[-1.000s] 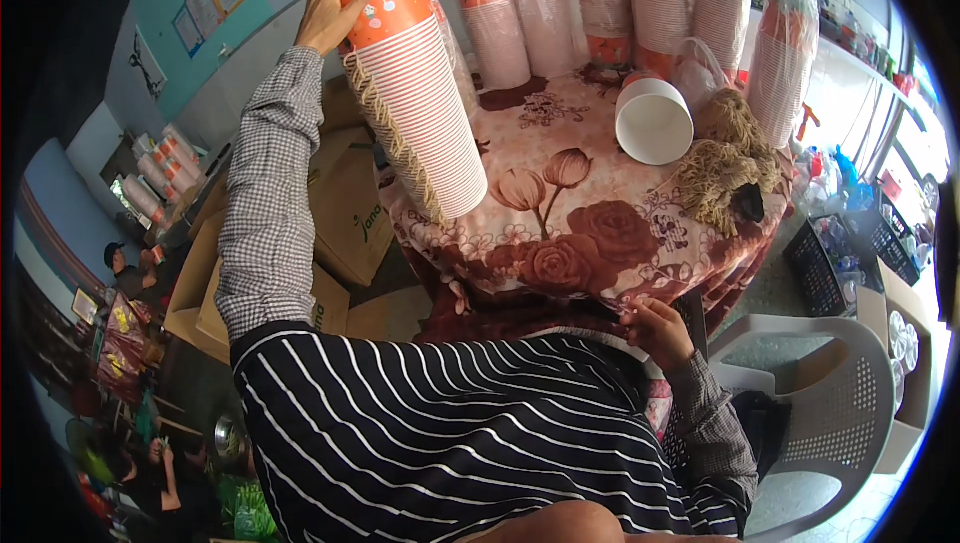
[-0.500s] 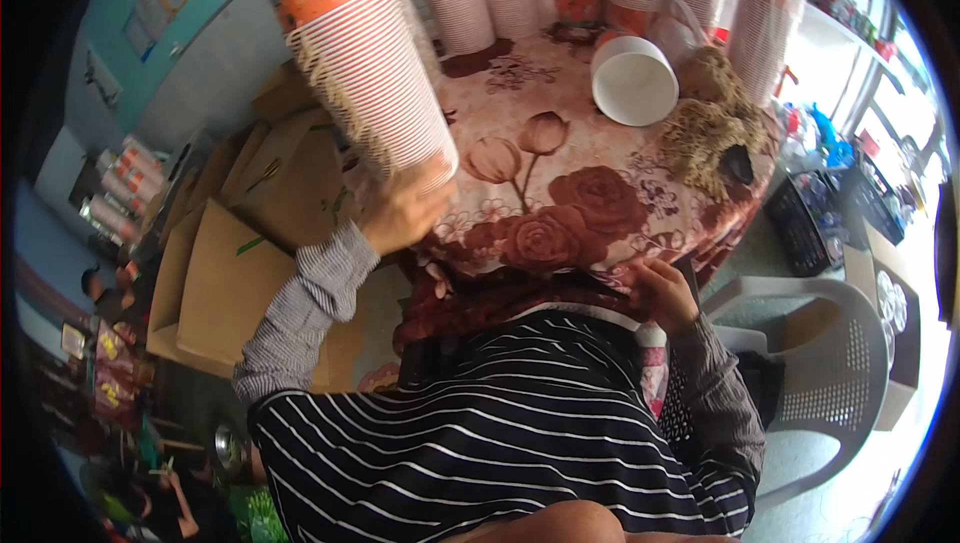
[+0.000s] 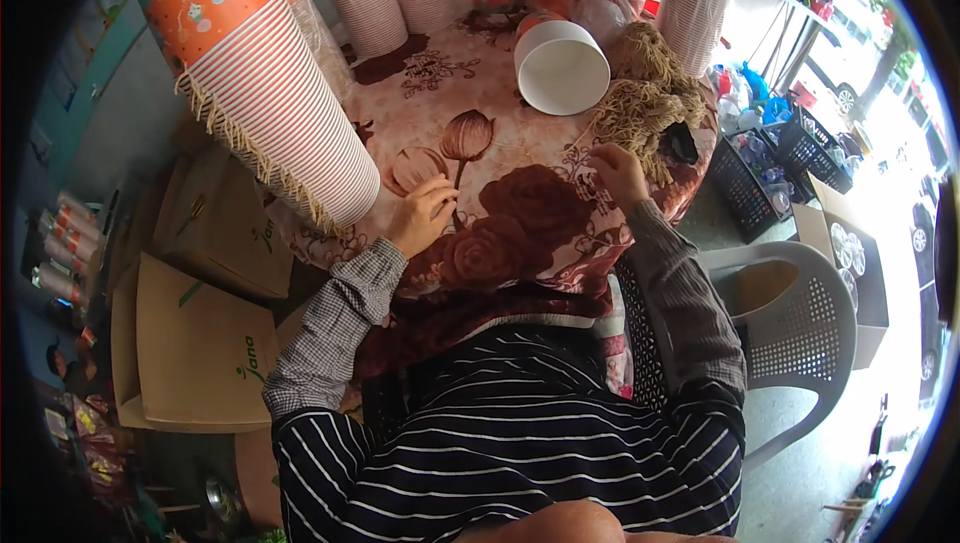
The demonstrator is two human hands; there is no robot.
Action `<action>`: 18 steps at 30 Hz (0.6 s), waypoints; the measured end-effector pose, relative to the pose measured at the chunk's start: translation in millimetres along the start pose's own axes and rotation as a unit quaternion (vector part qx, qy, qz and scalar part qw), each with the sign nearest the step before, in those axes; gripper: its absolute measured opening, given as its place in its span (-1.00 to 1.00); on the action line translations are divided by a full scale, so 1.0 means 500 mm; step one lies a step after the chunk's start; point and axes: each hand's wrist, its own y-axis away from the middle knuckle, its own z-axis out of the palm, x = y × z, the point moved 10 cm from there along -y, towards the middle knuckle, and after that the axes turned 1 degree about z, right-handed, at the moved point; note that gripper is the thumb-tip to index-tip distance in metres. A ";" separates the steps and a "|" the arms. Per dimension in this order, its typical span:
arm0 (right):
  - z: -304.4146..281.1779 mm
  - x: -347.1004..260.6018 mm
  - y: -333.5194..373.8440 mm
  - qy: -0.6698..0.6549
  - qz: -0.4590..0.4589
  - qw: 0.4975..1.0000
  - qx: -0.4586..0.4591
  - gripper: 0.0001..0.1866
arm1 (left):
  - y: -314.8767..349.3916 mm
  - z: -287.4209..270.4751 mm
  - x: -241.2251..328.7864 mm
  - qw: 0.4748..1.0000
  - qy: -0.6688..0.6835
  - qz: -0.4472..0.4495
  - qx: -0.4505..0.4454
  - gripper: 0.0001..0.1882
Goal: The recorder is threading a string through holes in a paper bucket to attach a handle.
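– L hand [image 3: 425, 218], R hand [image 3: 618, 175]?
– Both half-curled; can't tell if holding.
– Cord bundle [image 3: 645, 108]?
– Just beyond R; prob. light, soft, tangly: pinch strands. Cup stack [image 3: 290, 103], left of L: likely crushable, cradle sides.

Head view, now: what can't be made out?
- Left hand: palm hidden by its own back, head view.
- Right hand: contact with the twine unclear at head view's angle.
- Back cup stacks: tops cut off by head view's upper edge.
- Lying cup: base hidden behind its mouth, head view.
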 end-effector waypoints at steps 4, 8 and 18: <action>0.063 -0.088 -0.038 0.263 -0.205 0.943 -0.005 -0.80 | 0.001 0.044 -0.060 0.993 0.088 -0.083 -0.003 -0.80; 0.081 -0.082 -0.074 0.364 -0.189 0.912 -0.017 -0.83 | 0.009 0.074 -0.082 0.988 0.110 -0.106 -0.027 -0.81; 0.160 -0.117 0.037 0.220 -0.194 0.950 -0.104 -0.87 | 0.016 0.061 -0.048 0.950 0.240 -0.195 0.044 -0.74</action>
